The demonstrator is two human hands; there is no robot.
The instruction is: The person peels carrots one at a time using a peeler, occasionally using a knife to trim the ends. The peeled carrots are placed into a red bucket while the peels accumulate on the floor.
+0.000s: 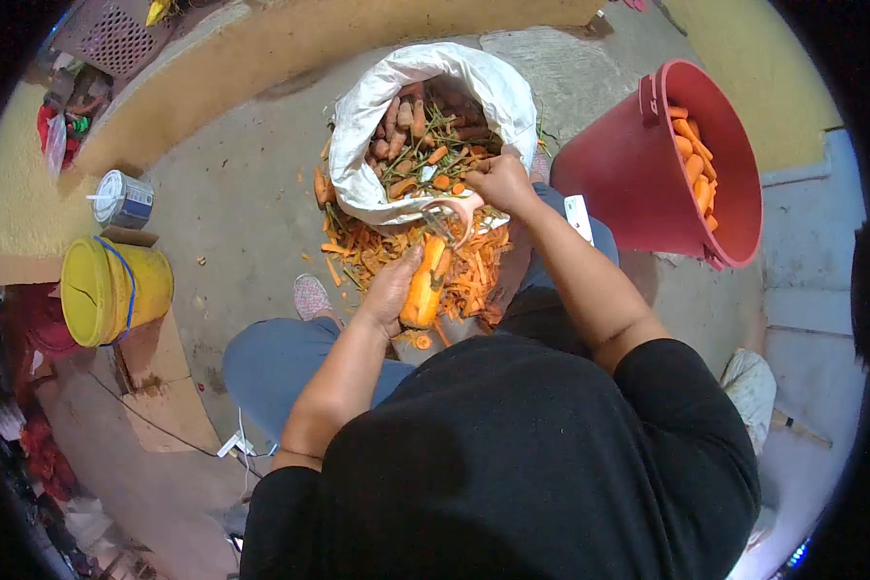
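over the lap, above a heap of peelings (pixel 474 266): one carrot (pixel 423 287), half peeled, pointing toward the white sack (pixel 377 106). left hand (pixel 389 290) wrapped around its lower end; right hand (pixel 501 182) closed on a pink peeler (pixel 454 211) touching its tip. likely stiff, light, wet-slick where bare; best gripped on unpeeled skin.

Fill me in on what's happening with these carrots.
A seated person is peeling carrots. The left hand holds a carrot upright-ish over the floor, while the right hand works a pink peeler at its upper end. Orange peelings are heaped underneath. An open white sack of unpeeled carrots sits just ahead, and a red bucket to the right holds peeled carrots.
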